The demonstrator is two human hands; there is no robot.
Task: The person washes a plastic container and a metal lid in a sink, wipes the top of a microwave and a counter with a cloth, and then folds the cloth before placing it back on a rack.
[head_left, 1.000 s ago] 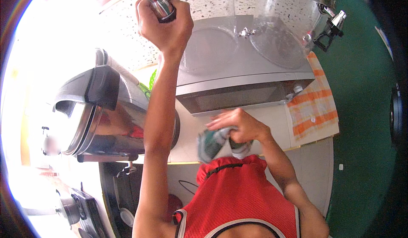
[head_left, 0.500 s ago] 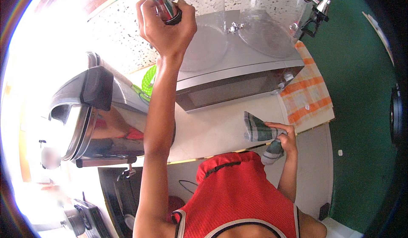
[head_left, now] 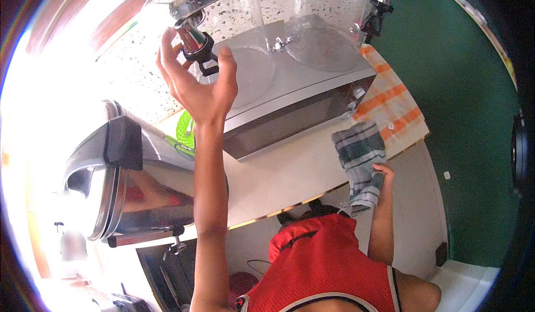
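My left hand (head_left: 202,92) is raised with thumb and fingers spread around a chrome and black tap (head_left: 195,41). The tap sits on a clear drink dispenser (head_left: 231,19) with a chrome rim. A gap shows between thumb and tap; whether the fingers on its other side touch it I cannot tell. Low on the right, my right hand (head_left: 384,173) grips a green, grey and white checked cloth (head_left: 362,150). The cloth hangs loosely spread over the counter's front edge, and part of my fingers is hidden behind it.
The dispensers rest on a grey microwave (head_left: 301,111) on a pale counter (head_left: 273,184). A second tap (head_left: 380,11) is at the far right. An orange checked cloth (head_left: 395,108) lies beside the microwave. Left of my arm stands a shiny steel cooker (head_left: 150,195) with a black handle.
My left hand has loosened from around the tap, its fingers now apart. The checked cloth in my right hand is higher and more spread out. The whole view has shifted slightly.
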